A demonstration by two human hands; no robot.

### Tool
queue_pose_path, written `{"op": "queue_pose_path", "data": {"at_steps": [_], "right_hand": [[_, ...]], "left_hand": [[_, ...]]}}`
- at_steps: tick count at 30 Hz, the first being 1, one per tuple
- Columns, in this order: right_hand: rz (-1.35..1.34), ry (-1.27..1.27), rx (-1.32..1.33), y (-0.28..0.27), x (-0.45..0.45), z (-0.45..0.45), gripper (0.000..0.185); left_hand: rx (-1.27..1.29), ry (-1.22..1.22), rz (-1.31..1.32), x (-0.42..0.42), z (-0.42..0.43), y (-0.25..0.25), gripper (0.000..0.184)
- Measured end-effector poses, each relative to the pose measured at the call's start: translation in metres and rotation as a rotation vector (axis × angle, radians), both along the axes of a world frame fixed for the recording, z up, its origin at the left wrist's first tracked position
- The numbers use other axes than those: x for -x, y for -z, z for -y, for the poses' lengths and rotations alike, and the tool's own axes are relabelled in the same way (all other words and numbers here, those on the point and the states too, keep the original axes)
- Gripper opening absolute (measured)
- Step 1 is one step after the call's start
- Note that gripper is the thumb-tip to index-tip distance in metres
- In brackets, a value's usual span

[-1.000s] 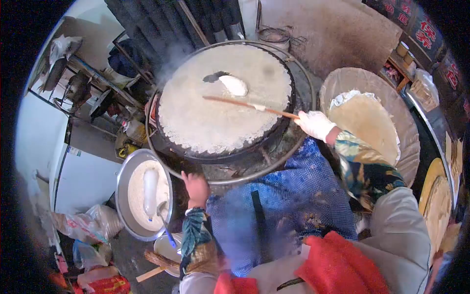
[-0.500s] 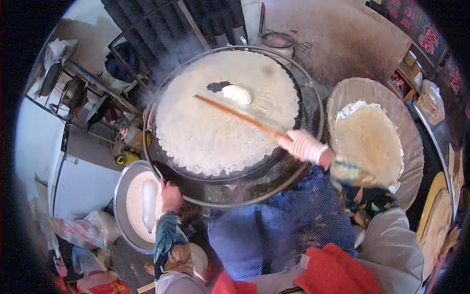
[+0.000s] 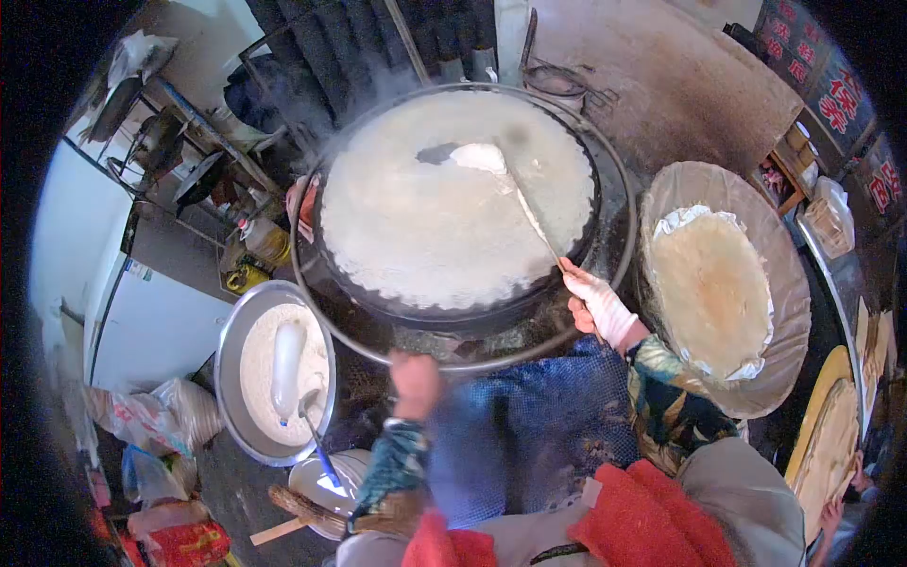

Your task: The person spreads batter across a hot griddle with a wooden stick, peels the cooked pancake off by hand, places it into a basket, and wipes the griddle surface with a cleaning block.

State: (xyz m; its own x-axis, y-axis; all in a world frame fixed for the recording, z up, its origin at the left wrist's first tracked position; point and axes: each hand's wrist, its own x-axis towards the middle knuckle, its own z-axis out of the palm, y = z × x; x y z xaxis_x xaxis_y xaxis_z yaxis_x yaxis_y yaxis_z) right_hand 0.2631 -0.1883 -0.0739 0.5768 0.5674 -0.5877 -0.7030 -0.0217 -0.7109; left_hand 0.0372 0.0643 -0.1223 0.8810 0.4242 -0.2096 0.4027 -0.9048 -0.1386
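My right hand (image 3: pixel 600 304), wrapped in white, grips a long, thin spatula (image 3: pixel 531 219) near the griddle's right front. The spatula's far end carries a lump of white batter (image 3: pixel 480 158) and rests against a wide pale sheet of batter (image 3: pixel 435 222). That sheet covers most of the round black griddle (image 3: pixel 472 319), apart from a dark bare patch beside the lump. My left hand (image 3: pixel 416 383) is at the metal ring's (image 3: pixel 364 352) front edge; motion smears its fingers. To its left, a metal bowl (image 3: pixel 225 378) holds batter, a clear bottle (image 3: pixel 287 370) and a blue-handled ladle (image 3: pixel 326 461).
A cloth-lined round basket (image 3: pixel 784 274) at right holds a cooked flatbread (image 3: pixel 710 293). More flatbreads (image 3: pixel 827 454) lie on a board at far right, near another person's hand (image 3: pixel 831 515). Shelves with bottles (image 3: pixel 266 241) stand left; a white bucket (image 3: pixel 354 472) stands below the bowl.
My left hand has moved right, away from the bowl, uncovering the ladle. The spatula has swung rightward, its tip now at the batter lump. The view has shifted slightly.
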Motion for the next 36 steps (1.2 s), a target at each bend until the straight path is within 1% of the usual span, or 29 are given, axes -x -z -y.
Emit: {"op": "queue_pose_path", "data": {"at_steps": [1, 2, 3, 5, 6, 8, 9, 11, 14, 15, 16, 17, 18, 19, 20, 21, 22, 23, 24, 25, 27, 29, 30, 31, 32, 33, 34, 35, 36], "right_hand": [[-0.004, -0.040, -0.017, 0.001, -0.006, -0.006, 0.043], [0.010, -0.090, -0.010, 0.003, -0.011, -0.010, 0.045], [0.017, -0.091, -0.007, -0.002, -0.011, -0.014, 0.045], [0.032, -0.142, 0.011, -0.010, -0.008, -0.023, 0.048], [0.039, -0.165, 0.007, -0.008, -0.008, -0.026, 0.050], [0.032, -0.186, 0.021, -0.011, -0.006, -0.033, 0.051], [0.029, -0.195, 0.024, -0.012, -0.004, -0.038, 0.051], [0.043, -0.226, 0.025, -0.013, 0.002, -0.044, 0.052], [0.038, -0.235, 0.011, -0.012, 0.012, -0.049, 0.051], [0.052, -0.238, 0.009, -0.015, 0.018, -0.051, 0.050], [0.067, -0.240, 0.009, -0.018, 0.025, -0.053, 0.049], [0.071, -0.244, 0.007, -0.018, 0.033, -0.055, 0.049], [0.076, -0.235, -0.002, -0.017, 0.042, -0.058, 0.048], [0.082, -0.225, -0.012, -0.015, 0.049, -0.061, 0.047], [0.044, -0.229, -0.039, -0.010, 0.055, -0.064, 0.048], [0.016, -0.202, -0.024, -0.015, 0.065, -0.068, 0.045], [-0.028, -0.186, -0.067, -0.010, 0.074, -0.072, 0.043], [-0.072, -0.169, -0.111, -0.002, 0.082, -0.076, 0.041], [-0.167, -0.160, -0.210, 0.005, 0.091, -0.079, 0.037], [-0.295, -0.128, -0.353, 0.010, 0.098, -0.080, 0.036], [-0.350, 0.017, -0.477, 0.015, 0.121, -0.079, 0.037], [-0.256, 0.213, -0.416, -0.003, 0.153, -0.075, 0.038], [-0.194, 0.304, -0.381, -0.010, 0.163, -0.071, 0.041], [-0.205, 0.343, -0.388, -0.013, 0.166, -0.065, 0.040], [-0.202, 0.360, -0.332, -0.013, 0.166, -0.060, 0.041], [-0.201, 0.382, -0.274, -0.011, 0.167, -0.055, 0.041], [-0.200, 0.397, -0.277, -0.008, 0.168, -0.048, 0.041], [-0.141, 0.324, -0.217, -0.005, 0.169, -0.039, 0.041], [-0.082, 0.249, -0.152, -0.003, 0.168, -0.033, 0.041]], "left_hand": [[0.072, 0.005, 0.021, -0.009, 0.026, -0.012, 0.015], [0.126, 0.054, 0.126, -0.014, 0.045, -0.007, 0.016], [0.181, 0.104, 0.229, -0.017, 0.066, -0.001, 0.020], [0.259, 0.130, 0.459, -0.020, 0.115, 0.003, 0.044], [0.267, 0.120, 0.458, -0.016, 0.134, -0.001, 0.044], [0.426, 0.242, 0.552, -0.003, 0.159, -0.020, 0.058], [0.425, 0.232, 0.550, 0.008, 0.160, -0.033, 0.058], [0.619, 0.173, 0.550, 0.032, 0.155, -0.057, 0.059], [0.515, 0.099, 0.675, 0.073, 0.124, -0.069, 0.058], [0.457, 0.027, 0.684, 0.089, 0.107, -0.074, 0.060], [0.366, -0.055, 0.681, 0.105, 0.086, -0.082, 0.055], [0.364, -0.151, 0.685, 0.123, 0.057, -0.078, 0.052], [0.236, -0.251, 0.764, 0.140, 0.034, -0.071, 0.047], [0.158, -0.364, 0.656, 0.163, 0.007, -0.061, 0.046], [0.124, -0.506, 0.500, 0.185, -0.017, -0.050, 0.050], [-0.123, -0.489, 0.452, 0.212, -0.036, -0.019, 0.058], [-0.137, -0.670, 0.237, 0.225, -0.046, -0.005, 0.062], [-0.145, -0.674, 0.238, 0.245, -0.064, 0.024, 0.062], [-0.024, -0.750, 0.145, 0.268, -0.085, 0.059, 0.061], [0.097, -0.822, 0.050, 0.282, -0.095, 0.077, 0.059], [0.066, -0.815, 0.085, 0.290, -0.094, 0.078, 0.055], [0.032, -0.806, 0.112, 0.303, -0.093, 0.081, 0.052], [0.080, -0.790, 0.145, 0.318, -0.095, 0.086, 0.048], [0.127, -0.770, 0.183, 0.318, -0.091, 0.073, 0.045], [0.189, -0.844, 0.524, 0.319, -0.075, 0.064, 0.039], [0.262, -0.903, 0.562, 0.329, -0.069, 0.062, 0.042], [0.182, -0.819, 0.751, 0.340, -0.066, 0.077, 0.045], [0.236, -0.831, 0.876, 0.355, -0.058, 0.091, 0.043], [0.161, -0.788, 0.993, 0.362, -0.057, 0.103, 0.044]]}}
